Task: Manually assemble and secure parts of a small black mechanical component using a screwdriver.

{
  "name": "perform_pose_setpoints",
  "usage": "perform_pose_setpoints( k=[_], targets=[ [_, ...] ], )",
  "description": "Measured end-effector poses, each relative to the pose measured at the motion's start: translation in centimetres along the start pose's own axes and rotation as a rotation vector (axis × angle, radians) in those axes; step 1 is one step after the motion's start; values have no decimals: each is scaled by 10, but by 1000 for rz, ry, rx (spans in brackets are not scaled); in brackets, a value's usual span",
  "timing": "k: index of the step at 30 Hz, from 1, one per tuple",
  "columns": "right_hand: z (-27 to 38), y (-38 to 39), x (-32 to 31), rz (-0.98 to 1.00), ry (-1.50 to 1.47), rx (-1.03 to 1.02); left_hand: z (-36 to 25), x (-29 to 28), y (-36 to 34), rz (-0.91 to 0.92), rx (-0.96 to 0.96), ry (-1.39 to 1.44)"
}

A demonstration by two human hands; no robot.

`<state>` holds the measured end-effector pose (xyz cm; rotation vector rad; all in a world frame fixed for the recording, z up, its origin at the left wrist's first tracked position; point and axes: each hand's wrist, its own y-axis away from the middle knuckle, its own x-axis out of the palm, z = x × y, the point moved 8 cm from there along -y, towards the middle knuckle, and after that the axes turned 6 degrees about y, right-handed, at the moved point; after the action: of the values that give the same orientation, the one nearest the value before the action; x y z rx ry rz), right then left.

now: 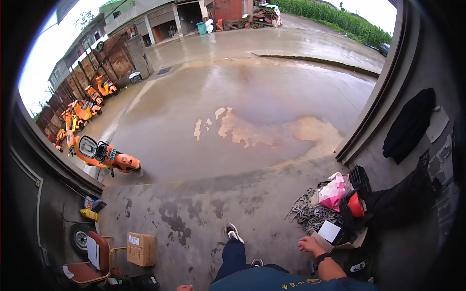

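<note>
My right hand (309, 245) hangs at my right side, its fingers loosely curled, and nothing shows in it. A dark band circles that wrist. Below and beside it in view is an open cardboard box (358, 241) with a white square item (329, 231) at its edge; I see no contact with the hand. Only a small part of my left hand (185, 288) shows at the lower edge, its fingers mostly hidden. A cardboard carton (141, 249) with a pale label stands on the floor to the left, apart from that hand.
A brown chair (92, 264) and a wheel (81, 238) are at the left wall. A chain heap (308, 211), a pink-and-white bag (335, 192) and a red helmet-like object (356, 205) lie right. Outside the doorway stand an orange scooter (104, 154) and a puddle (228, 97).
</note>
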<state>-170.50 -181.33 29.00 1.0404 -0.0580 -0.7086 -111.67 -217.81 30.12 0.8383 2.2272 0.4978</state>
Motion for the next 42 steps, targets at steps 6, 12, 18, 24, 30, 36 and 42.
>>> perform_pose_setpoints(
  k=[6,12,18,24,30,36,42],
  targets=[
    [78,-46,-2,-77,-166,8,-106,-15,-186,-105,-437,414],
    [125,-72,-5,-113,-269,115,-310,-14,-365,52,-163,311],
    [168,-130,-16,-5,-267,203,-424,-13,-468,33,-29,284],
    [257,-235,-95,47,-203,168,-416,21,-478,-76,-310,271],
    [374,-338,-216,-67,-214,67,-411,58,-475,41,-294,-48],
    [420,-377,-255,-83,-101,61,-445,84,-566,-38,-380,181],
    [421,-366,-229,-147,-185,91,-580,94,-643,51,712,-457]
  ],
)
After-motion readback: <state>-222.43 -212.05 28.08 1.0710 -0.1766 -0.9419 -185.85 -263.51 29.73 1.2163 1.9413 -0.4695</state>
